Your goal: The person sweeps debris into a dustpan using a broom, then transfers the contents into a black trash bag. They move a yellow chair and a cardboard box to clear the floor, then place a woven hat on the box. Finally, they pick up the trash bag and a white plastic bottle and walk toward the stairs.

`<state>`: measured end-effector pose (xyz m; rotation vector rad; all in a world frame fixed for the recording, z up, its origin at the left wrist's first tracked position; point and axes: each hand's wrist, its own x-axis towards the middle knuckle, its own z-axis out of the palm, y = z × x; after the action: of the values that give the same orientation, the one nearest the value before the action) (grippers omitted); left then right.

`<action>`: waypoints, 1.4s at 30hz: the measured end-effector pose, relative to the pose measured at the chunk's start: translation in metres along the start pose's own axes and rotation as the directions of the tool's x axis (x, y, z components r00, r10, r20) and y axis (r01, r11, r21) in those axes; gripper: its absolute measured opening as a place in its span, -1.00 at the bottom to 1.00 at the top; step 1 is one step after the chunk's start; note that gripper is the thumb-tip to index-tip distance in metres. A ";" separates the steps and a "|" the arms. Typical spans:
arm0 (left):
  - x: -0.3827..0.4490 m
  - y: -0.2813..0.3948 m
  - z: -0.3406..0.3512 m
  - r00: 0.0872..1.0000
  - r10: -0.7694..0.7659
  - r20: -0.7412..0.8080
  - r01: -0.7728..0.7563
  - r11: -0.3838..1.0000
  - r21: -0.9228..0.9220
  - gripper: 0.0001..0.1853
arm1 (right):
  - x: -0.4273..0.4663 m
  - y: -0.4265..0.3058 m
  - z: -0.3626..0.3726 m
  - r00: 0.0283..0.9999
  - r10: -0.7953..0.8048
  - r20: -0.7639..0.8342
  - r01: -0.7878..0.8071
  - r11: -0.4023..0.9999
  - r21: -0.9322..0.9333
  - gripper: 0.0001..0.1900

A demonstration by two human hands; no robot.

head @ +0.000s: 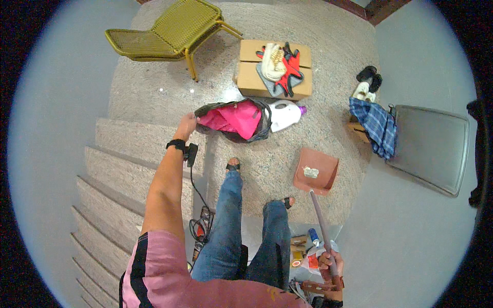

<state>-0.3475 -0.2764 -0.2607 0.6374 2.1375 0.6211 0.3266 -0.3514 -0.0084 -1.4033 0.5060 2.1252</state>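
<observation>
My left hand (186, 126) pinches the left edge of a black plastic bag (263, 133) that gapes upward on the speckled floor. Bright pink sheet material (235, 118) fills its mouth; what lies beneath is hidden. Touching the bag's right side, a white plastic jug with a purple cap (287, 114) lies on its side. Low on the right, my right hand (332, 261) is wrapped around the long handle (320, 215) of a reddish-brown dustpan (317, 169). The pan rests on the floor in front of my feet and bears a worn pale label.
Stair steps (131, 161) descend on my left. Beyond the bag stands a cardboard box (252, 79) carrying red-and-black gloves (290, 71) and pale knitted gloves (272, 63). A yellow woven chair (185, 29) is at upper left; a blue checked cloth (373, 123) and shoes (364, 91) are right.
</observation>
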 end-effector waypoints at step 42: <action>0.054 -0.338 -0.158 0.961 -0.182 -0.206 0.267 0.798 0.541 -0.70 | 0.061 0.105 0.259 0.920 0.270 -0.282 -0.390 0.684 -0.616 -0.57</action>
<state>-0.5816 -0.5309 -0.4110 0.6423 2.5037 -0.1258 0.0565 -0.2705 0.0371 -2.0221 0.0313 2.6516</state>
